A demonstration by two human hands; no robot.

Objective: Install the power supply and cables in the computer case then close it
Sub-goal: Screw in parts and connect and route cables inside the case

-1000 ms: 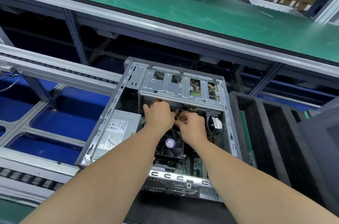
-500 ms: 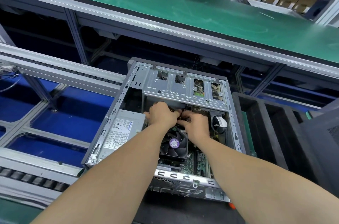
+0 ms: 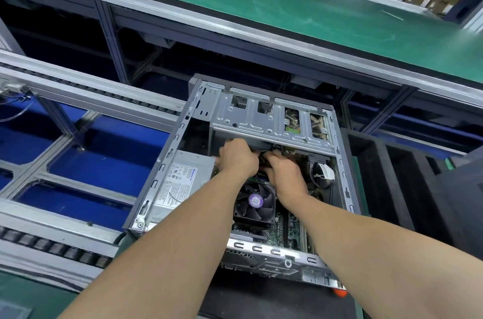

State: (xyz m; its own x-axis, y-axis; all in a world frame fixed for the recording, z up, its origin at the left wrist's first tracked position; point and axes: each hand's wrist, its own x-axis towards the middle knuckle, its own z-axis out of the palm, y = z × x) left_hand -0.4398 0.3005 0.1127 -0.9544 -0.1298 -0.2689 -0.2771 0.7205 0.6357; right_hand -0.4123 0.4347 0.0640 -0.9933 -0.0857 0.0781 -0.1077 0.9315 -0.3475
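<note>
Left hand (image 3: 236,159) and right hand (image 3: 283,174), knuckles touching, reach together into the open computer case (image 3: 156,177). Fingers of both hands are curled round the cables (image 3: 262,154), a bundle of yellow and black wires seen only in the gap between them, just under the edge of the drive cage (image 3: 261,122). The case lies on its side with its open side up. The power supply (image 3: 180,182), label facing up, sits in the left bay, touching the case wall and just beside the left wrist. The CPU fan (image 3: 254,203) lies below both hands, on the motherboard (image 3: 285,235). 1 green conveyor belt (image 3: 261,4) runs beyond the case; black foam trays (image 3: 379,174) stand to its right.
</note>
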